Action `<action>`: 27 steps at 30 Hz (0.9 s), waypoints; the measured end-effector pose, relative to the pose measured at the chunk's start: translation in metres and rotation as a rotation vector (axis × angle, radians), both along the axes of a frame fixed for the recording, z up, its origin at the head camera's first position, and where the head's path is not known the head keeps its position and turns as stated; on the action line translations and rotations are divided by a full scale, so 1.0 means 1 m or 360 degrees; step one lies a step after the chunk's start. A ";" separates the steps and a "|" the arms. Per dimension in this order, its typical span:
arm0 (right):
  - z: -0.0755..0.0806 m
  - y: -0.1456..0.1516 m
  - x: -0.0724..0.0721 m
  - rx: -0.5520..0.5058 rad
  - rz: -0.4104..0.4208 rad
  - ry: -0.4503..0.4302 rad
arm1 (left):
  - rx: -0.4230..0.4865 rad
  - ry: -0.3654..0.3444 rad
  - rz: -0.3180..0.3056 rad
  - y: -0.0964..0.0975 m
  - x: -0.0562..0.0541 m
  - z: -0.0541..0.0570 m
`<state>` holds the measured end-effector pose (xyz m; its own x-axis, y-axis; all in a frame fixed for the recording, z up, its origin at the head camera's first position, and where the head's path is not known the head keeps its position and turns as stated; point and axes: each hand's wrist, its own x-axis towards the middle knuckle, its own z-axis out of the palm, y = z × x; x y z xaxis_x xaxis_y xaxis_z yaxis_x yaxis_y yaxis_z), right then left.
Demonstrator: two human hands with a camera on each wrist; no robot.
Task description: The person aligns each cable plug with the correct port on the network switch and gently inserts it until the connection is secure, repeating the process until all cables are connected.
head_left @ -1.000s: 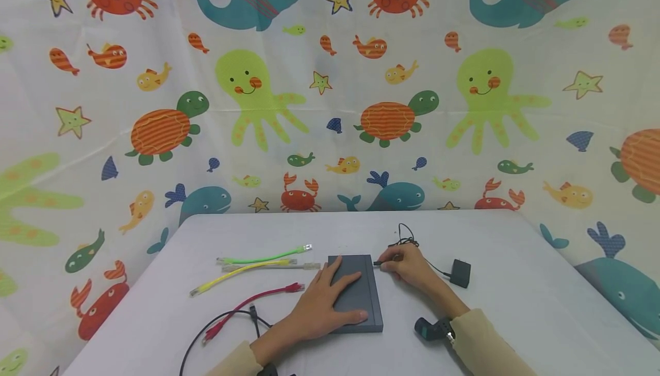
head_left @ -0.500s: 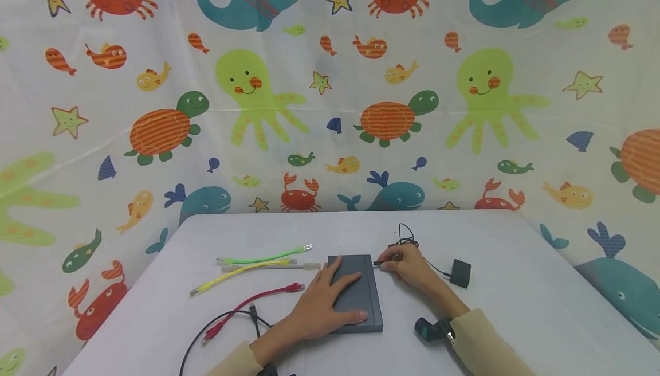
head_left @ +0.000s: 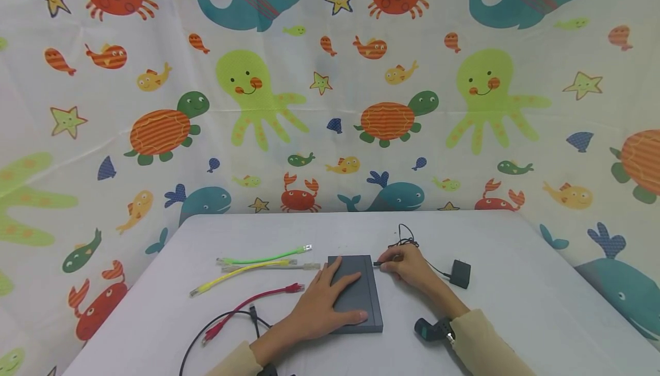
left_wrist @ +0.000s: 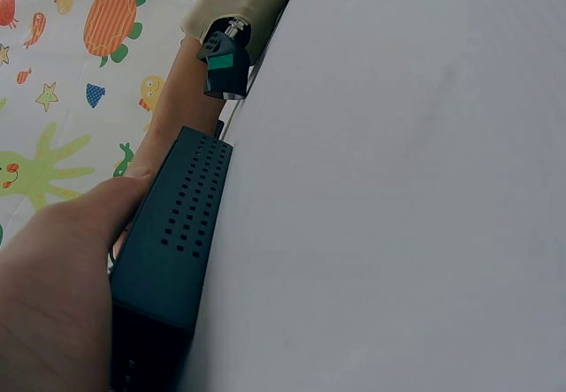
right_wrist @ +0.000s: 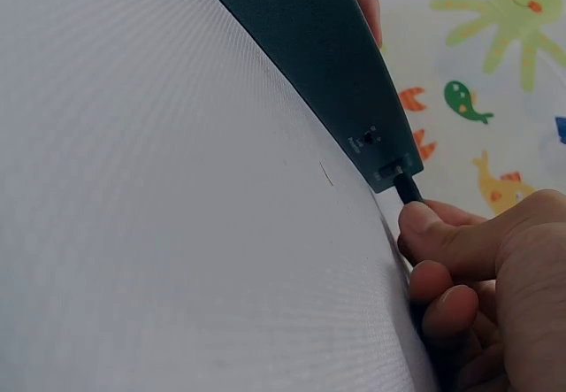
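Note:
My left hand [head_left: 321,306] lies with spread fingers on top of a flat dark grey box [head_left: 369,296], which looks like a network switch; in the left wrist view its vented side [left_wrist: 187,202] shows beside my thumb. At the box's right side, toward its far end, my right hand [head_left: 408,266] pinches a black power plug [right_wrist: 406,188] between thumb and fingers. The right wrist view has the plug's tip right at the port [right_wrist: 387,172] in the box's side. From that hand a thin black cord [head_left: 405,241] runs in a loose bundle to a black power adapter [head_left: 460,273].
Left of the box lie short network cables: green [head_left: 268,258], yellow [head_left: 239,273], grey [head_left: 304,266] and red [head_left: 258,297]. A black cable [head_left: 202,330] curves under the red one near my left forearm. A patterned curtain [head_left: 330,124] hangs behind the white table [head_left: 515,284].

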<state>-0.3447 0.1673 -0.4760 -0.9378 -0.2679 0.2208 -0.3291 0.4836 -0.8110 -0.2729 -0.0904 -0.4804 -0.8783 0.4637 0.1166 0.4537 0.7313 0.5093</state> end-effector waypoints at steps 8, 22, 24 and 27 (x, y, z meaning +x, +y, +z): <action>-0.003 0.002 -0.004 0.0006 0.0012 0.0000 | -0.0005 0.0007 0.0003 0.000 0.000 -0.001; -0.003 0.002 -0.004 0.0000 -0.0007 -0.0018 | -0.0006 0.0008 0.0002 0.000 0.001 0.000; -0.003 0.002 -0.004 0.0002 -0.0008 -0.0015 | -0.0010 0.0011 0.0000 0.000 0.001 0.001; -0.004 0.003 -0.004 0.0006 -0.0009 -0.0004 | -0.0015 0.0014 0.0001 0.000 0.001 0.000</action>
<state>-0.3491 0.1703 -0.4797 -0.9399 -0.2632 0.2177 -0.3244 0.4885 -0.8100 -0.2716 -0.0902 -0.4799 -0.8777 0.4640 0.1200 0.4575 0.7365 0.4983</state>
